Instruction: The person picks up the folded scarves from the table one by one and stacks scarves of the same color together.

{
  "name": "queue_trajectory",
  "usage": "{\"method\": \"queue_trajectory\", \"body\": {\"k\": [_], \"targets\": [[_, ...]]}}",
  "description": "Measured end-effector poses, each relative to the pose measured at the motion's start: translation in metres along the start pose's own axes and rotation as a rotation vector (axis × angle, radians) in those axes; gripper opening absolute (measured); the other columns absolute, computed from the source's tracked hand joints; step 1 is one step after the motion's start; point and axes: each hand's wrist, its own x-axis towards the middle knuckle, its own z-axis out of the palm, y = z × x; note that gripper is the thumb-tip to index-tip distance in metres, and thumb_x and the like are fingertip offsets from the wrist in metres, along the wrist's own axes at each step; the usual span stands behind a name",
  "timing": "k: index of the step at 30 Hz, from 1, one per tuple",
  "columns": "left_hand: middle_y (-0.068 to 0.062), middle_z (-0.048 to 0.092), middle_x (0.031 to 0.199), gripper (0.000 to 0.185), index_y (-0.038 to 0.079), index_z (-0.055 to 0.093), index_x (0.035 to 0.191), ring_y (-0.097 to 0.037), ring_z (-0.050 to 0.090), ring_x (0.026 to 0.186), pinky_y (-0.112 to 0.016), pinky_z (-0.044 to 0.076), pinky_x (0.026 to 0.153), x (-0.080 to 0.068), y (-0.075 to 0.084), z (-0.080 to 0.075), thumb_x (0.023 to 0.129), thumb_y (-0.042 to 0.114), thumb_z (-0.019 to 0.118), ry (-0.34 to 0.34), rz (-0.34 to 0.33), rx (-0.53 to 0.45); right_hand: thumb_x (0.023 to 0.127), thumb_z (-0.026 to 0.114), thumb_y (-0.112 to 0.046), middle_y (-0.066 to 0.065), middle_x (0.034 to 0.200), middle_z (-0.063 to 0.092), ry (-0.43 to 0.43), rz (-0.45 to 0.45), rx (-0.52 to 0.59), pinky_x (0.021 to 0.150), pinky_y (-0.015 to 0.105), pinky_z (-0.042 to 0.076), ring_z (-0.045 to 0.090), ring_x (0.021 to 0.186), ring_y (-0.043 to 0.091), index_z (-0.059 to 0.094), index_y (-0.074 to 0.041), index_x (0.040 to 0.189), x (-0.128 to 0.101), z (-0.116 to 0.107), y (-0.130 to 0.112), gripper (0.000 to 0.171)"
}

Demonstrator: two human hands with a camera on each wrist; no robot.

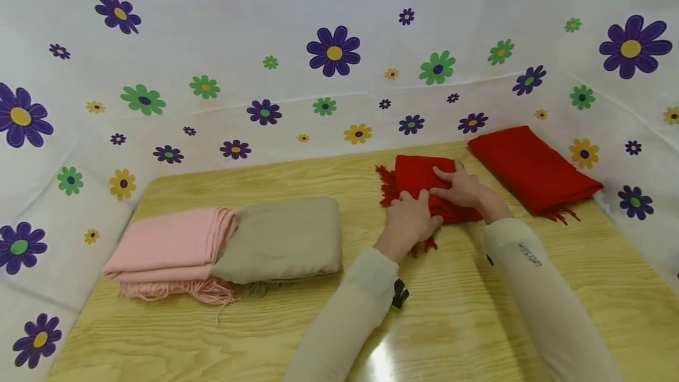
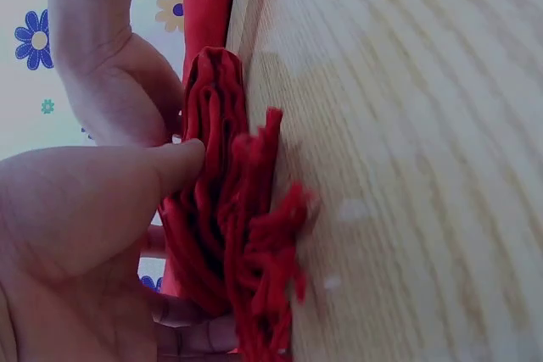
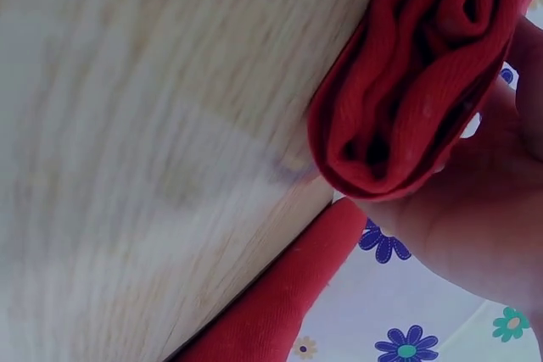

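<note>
Both your hands are down on the small red scarf [image 1: 419, 181], which lies folded on the wooden surface [image 1: 456, 311] toward the back right, its fringe showing at the left edge and near your wrist. Your left hand [image 1: 411, 220] covers the near part of the scarf, fingers bent over the cloth and pressing it; the left wrist view shows the thumb [image 2: 174, 163] pushed against the stacked folds [image 2: 225, 209], with the fringe bunched against the wood. Your right hand [image 1: 460, 186] lies across the far part of the same scarf, fingers fairly straight and spread, flat on top; from the right wrist view the rolled edge of the folds [image 3: 416, 91] sits against your palm. Just beyond your right hand, apart from it, a second red scarf [image 1: 533, 167] lies folded near the flowered cloth wall [image 1: 339, 52]. Well to the left, a pink scarf [image 1: 170, 246] and a beige one [image 1: 283, 237] sit folded side by side, touching.
</note>
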Motion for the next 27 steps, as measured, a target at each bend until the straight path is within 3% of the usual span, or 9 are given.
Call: {"method": "queue_trajectory", "body": {"k": [3,6,10,12,15,17,20,27], "targets": [[-0.016,0.048,0.139,0.070,0.025,0.027,0.155,-0.033,0.055,0.119,-0.043,0.048,0.098,0.005,-0.002,0.001,0.099,0.063,0.039,-0.005,-0.022,-0.059,0.102,0.053,-0.035,0.036,0.158,-0.012,0.003,-0.024,-0.003,0.107,0.075,0.014,0.011,0.135,0.069,0.021,-0.009,0.156,-0.002,0.001,0.003,0.068],[-0.020,0.046,0.136,0.066,0.022,0.028,0.151,-0.037,0.051,0.120,-0.046,0.045,0.100,0.013,-0.008,0.004,0.100,0.062,0.036,0.042,-0.066,-0.202,0.101,0.055,-0.034,0.036,0.158,-0.009,0.016,-0.040,0.008,0.107,0.074,0.015,0.011,0.136,0.068,0.023,-0.009,0.155,-0.005,0.004,0.005,0.068],[-0.024,0.043,0.134,0.057,0.021,0.029,0.146,-0.042,0.046,0.120,-0.049,0.042,0.098,0.024,-0.020,0.009,0.100,0.047,0.051,0.148,-0.117,-0.555,0.099,0.060,-0.032,0.037,0.158,-0.003,0.056,-0.060,0.070,0.108,0.073,0.016,0.011,0.138,0.065,0.029,-0.007,0.155,-0.005,0.008,0.007,0.068],[-0.027,0.040,0.136,0.064,0.021,0.025,0.148,-0.045,0.044,0.121,-0.051,0.042,0.099,0.028,-0.025,0.010,0.097,0.034,0.061,0.170,-0.122,-0.754,0.097,0.063,-0.029,0.035,0.159,0.001,0.079,-0.055,0.157,0.110,0.071,0.016,0.012,0.140,0.061,0.032,-0.006,0.154,-0.004,0.009,0.009,0.069],[-0.028,0.038,0.142,0.081,0.022,0.016,0.151,-0.045,0.046,0.124,-0.052,0.041,0.104,0.033,-0.028,0.012,0.091,0.023,0.070,0.143,-0.102,-1.026,0.094,0.068,-0.024,0.033,0.159,0.010,0.101,-0.050,0.305,0.112,0.067,0.018,0.017,0.140,0.054,0.033,-0.005,0.153,-0.005,0.007,0.014,0.071],[-0.027,0.038,0.146,0.090,0.023,0.011,0.154,-0.042,0.046,0.125,-0.051,0.040,0.107,0.036,-0.029,0.012,0.088,0.021,0.073,0.107,-0.078,-1.156,0.092,0.069,-0.020,0.030,0.159,0.015,0.097,-0.046,0.396,0.113,0.065,0.019,0.021,0.139,0.050,0.033,-0.005,0.153,-0.007,0.004,0.018,0.072],[-0.023,0.038,0.150,0.097,0.026,0.008,0.157,-0.039,0.047,0.126,-0.049,0.036,0.110,0.040,-0.032,0.012,0.087,0.021,0.074,0.051,-0.035,-1.271,0.091,0.070,-0.016,0.027,0.159,0.017,0.062,-0.065,0.489,0.113,0.064,0.020,0.026,0.137,0.048,0.033,-0.005,0.152,-0.011,-0.002,0.023,0.072],[-0.013,0.025,0.159,0.098,0.032,0.012,0.159,-0.034,0.036,0.133,-0.048,0.031,0.112,0.044,-0.042,0.012,0.084,0.022,0.075,-0.050,0.039,-1.340,0.095,0.066,-0.014,0.020,0.161,0.009,-0.127,-0.069,0.799,0.110,0.054,0.035,0.028,0.139,0.043,0.022,-0.017,0.159,-0.017,-0.005,0.038,0.078]]}}
